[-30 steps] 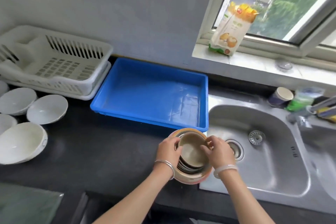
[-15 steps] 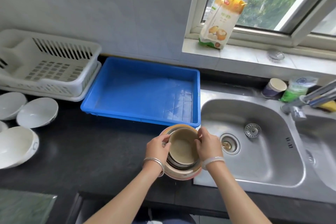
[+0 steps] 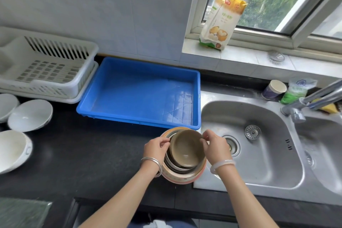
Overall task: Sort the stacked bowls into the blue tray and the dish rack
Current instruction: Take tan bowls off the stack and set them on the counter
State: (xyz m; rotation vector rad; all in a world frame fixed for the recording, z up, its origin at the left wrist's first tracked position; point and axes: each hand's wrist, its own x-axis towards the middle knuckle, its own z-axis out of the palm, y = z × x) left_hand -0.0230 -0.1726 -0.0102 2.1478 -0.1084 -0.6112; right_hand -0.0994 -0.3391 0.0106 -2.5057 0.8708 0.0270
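My fingers pinch the top bowl of the stack — tray just behind them, rack far left, sink right.

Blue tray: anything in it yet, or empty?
Empty. The blue tray shows only its bare floor; the stacked bowls sit on the counter in front of it, with both hands on the top bowl's rim.

Black counter: blue tray, dish rack, bowls.
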